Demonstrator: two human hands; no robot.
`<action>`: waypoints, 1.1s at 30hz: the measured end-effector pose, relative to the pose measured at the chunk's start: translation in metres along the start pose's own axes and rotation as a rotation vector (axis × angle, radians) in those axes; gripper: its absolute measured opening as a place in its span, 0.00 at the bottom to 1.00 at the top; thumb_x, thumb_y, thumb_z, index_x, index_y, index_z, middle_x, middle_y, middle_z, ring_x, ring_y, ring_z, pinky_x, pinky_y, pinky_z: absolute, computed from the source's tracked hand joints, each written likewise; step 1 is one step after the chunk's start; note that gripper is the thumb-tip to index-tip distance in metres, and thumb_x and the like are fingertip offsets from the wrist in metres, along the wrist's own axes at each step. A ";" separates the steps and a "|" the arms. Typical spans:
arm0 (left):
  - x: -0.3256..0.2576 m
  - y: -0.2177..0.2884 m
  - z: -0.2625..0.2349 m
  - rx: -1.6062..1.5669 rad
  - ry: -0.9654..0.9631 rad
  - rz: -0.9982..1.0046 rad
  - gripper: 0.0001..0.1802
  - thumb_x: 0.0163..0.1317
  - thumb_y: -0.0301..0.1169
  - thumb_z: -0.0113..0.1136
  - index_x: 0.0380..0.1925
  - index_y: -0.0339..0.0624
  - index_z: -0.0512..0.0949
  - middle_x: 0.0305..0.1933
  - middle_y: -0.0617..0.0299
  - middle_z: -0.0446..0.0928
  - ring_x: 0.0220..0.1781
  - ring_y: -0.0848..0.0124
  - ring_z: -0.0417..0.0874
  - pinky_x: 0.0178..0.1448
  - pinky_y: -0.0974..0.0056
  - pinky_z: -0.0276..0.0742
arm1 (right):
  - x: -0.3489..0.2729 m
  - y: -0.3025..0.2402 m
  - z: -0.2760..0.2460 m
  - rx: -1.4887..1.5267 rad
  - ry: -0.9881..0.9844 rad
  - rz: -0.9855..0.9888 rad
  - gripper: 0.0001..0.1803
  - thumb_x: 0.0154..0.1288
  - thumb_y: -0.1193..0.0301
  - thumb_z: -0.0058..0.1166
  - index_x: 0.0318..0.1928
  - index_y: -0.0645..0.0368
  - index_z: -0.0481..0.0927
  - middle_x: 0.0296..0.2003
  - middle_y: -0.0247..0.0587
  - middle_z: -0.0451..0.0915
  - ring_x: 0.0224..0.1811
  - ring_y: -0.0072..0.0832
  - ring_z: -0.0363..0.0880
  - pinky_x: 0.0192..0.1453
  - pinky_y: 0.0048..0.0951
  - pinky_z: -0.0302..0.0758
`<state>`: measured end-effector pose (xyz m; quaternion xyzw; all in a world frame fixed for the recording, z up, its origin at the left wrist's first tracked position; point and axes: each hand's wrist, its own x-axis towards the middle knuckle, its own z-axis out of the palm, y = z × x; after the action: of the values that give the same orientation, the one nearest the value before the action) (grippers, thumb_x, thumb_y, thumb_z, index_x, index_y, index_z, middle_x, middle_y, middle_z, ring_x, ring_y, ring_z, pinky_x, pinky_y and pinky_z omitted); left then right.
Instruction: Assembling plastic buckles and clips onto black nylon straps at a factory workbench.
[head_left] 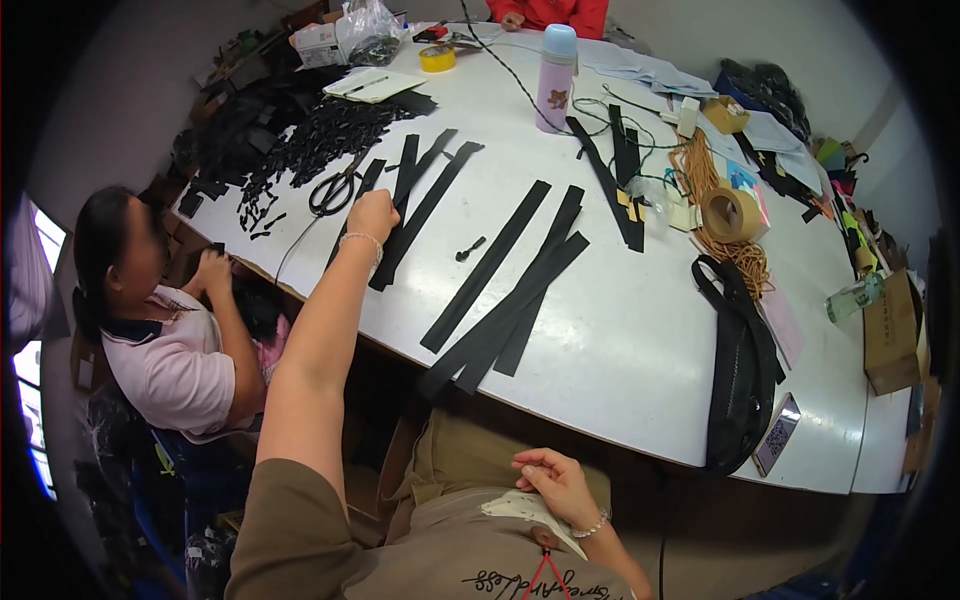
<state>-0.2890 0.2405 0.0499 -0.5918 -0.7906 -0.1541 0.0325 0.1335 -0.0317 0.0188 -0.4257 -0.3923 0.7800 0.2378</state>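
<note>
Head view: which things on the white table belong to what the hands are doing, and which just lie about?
In hand:
- left hand reaching onto the black strips
- scissors beside it
- right hand resting at the person's lap

Lying about:
- lilac bottle
- tape roll
- black bag
- yellow tape

This is a small sewing or craft workshop: a large white round worktable (640,350) carries long black fabric strips (500,290), black-handled scissors (333,190), a brown tape roll (730,213), coiled orange cord (745,258) and heaped small black cut pieces (320,140).
</note>
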 end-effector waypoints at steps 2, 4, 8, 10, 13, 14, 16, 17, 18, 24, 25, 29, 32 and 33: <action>-0.007 0.005 -0.005 0.091 0.073 0.047 0.06 0.51 0.29 0.61 0.25 0.37 0.80 0.31 0.47 0.81 0.34 0.53 0.83 0.41 0.57 0.79 | 0.003 0.002 0.003 -0.001 0.000 0.012 0.12 0.66 0.77 0.49 0.50 0.65 0.75 0.43 0.41 0.80 0.37 0.19 0.79 0.43 0.20 0.78; -0.016 0.020 -0.015 0.185 0.154 0.094 0.05 0.51 0.30 0.60 0.24 0.39 0.79 0.28 0.51 0.80 0.34 0.55 0.82 0.40 0.57 0.77 | 0.006 0.004 0.004 0.007 0.006 0.019 0.12 0.66 0.77 0.49 0.50 0.65 0.75 0.43 0.42 0.80 0.37 0.20 0.79 0.43 0.21 0.78; -0.053 0.070 -0.051 0.153 -0.113 0.116 0.10 0.49 0.37 0.65 0.24 0.42 0.80 0.27 0.53 0.81 0.32 0.56 0.82 0.38 0.57 0.78 | 0.007 0.005 0.001 -0.001 -0.005 0.019 0.12 0.66 0.77 0.50 0.50 0.65 0.75 0.43 0.41 0.80 0.37 0.20 0.79 0.43 0.21 0.78; -0.068 0.079 -0.051 0.142 -0.170 0.117 0.13 0.48 0.40 0.66 0.25 0.42 0.81 0.28 0.55 0.81 0.32 0.57 0.83 0.38 0.57 0.78 | 0.008 0.005 0.002 -0.004 -0.014 0.019 0.12 0.66 0.77 0.50 0.50 0.65 0.75 0.43 0.41 0.80 0.37 0.20 0.79 0.43 0.21 0.78; -0.093 0.089 -0.045 0.002 -0.077 0.162 0.11 0.50 0.38 0.65 0.27 0.42 0.83 0.28 0.54 0.82 0.32 0.57 0.83 0.37 0.57 0.79 | 0.008 0.004 0.003 -0.006 -0.006 0.048 0.12 0.67 0.75 0.49 0.50 0.65 0.75 0.42 0.39 0.80 0.37 0.18 0.79 0.42 0.18 0.77; -0.101 0.097 -0.047 -0.135 -0.119 0.116 0.11 0.51 0.37 0.65 0.28 0.41 0.82 0.30 0.53 0.82 0.34 0.56 0.83 0.39 0.57 0.79 | 0.008 0.004 0.002 -0.009 -0.001 0.048 0.12 0.67 0.75 0.49 0.50 0.65 0.75 0.42 0.39 0.80 0.37 0.18 0.79 0.43 0.19 0.77; -0.117 0.107 -0.039 -0.277 -0.172 0.068 0.11 0.51 0.35 0.64 0.30 0.40 0.82 0.32 0.53 0.81 0.36 0.56 0.82 0.41 0.57 0.78 | 0.008 0.006 0.001 -0.010 0.011 0.057 0.12 0.67 0.75 0.49 0.49 0.65 0.76 0.42 0.39 0.80 0.36 0.18 0.79 0.43 0.19 0.77; -0.126 0.109 -0.029 -0.269 -0.044 0.153 0.11 0.52 0.34 0.64 0.33 0.39 0.81 0.35 0.52 0.80 0.39 0.55 0.81 0.43 0.57 0.77 | 0.009 0.006 0.000 -0.013 0.012 0.050 0.12 0.67 0.75 0.49 0.49 0.65 0.76 0.42 0.39 0.80 0.37 0.18 0.79 0.43 0.19 0.77; -0.131 0.112 -0.021 -0.261 0.084 0.238 0.12 0.53 0.33 0.63 0.36 0.38 0.80 0.38 0.51 0.79 0.43 0.55 0.79 0.46 0.57 0.76 | 0.011 0.005 -0.001 -0.015 0.014 0.043 0.12 0.67 0.75 0.49 0.49 0.65 0.76 0.42 0.39 0.81 0.37 0.18 0.79 0.43 0.19 0.78; -0.102 0.144 0.004 -0.412 0.186 0.220 0.14 0.52 0.29 0.64 0.39 0.36 0.79 0.42 0.51 0.75 0.48 0.54 0.73 0.52 0.59 0.73 | 0.012 0.003 0.000 -0.001 0.012 0.041 0.12 0.67 0.75 0.50 0.50 0.64 0.76 0.43 0.39 0.81 0.37 0.17 0.78 0.44 0.20 0.77; -0.089 0.151 0.010 -0.363 0.182 0.227 0.14 0.52 0.30 0.64 0.38 0.36 0.79 0.42 0.51 0.75 0.48 0.55 0.73 0.53 0.59 0.73 | 0.012 0.005 0.000 -0.017 0.003 0.046 0.13 0.67 0.75 0.49 0.50 0.64 0.76 0.43 0.38 0.81 0.37 0.17 0.78 0.44 0.20 0.77; -0.049 0.186 0.019 -0.024 -0.053 0.071 0.17 0.51 0.36 0.66 0.37 0.35 0.80 0.45 0.48 0.75 0.51 0.53 0.74 0.52 0.58 0.73 | 0.011 0.001 0.004 -0.054 -0.011 0.048 0.13 0.67 0.76 0.49 0.50 0.64 0.75 0.43 0.37 0.80 0.37 0.17 0.78 0.44 0.19 0.77; -0.033 0.187 0.031 -0.005 -0.130 0.003 0.18 0.50 0.38 0.67 0.35 0.35 0.81 0.43 0.47 0.77 0.49 0.52 0.77 0.49 0.57 0.75 | 0.008 -0.001 0.006 -0.007 -0.007 0.025 0.12 0.67 0.76 0.49 0.50 0.64 0.76 0.42 0.37 0.80 0.37 0.18 0.78 0.43 0.19 0.77; -0.029 0.185 0.034 -0.003 -0.126 0.002 0.18 0.50 0.38 0.67 0.35 0.35 0.81 0.43 0.47 0.77 0.49 0.52 0.77 0.49 0.57 0.75 | 0.008 -0.002 0.006 -0.008 -0.010 0.022 0.12 0.67 0.76 0.49 0.50 0.64 0.76 0.42 0.37 0.80 0.37 0.18 0.78 0.43 0.19 0.77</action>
<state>-0.1011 0.2698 0.0486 -0.6010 -0.7903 -0.1180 -0.0181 0.1245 -0.0268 0.0188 -0.4269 -0.3921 0.7831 0.2252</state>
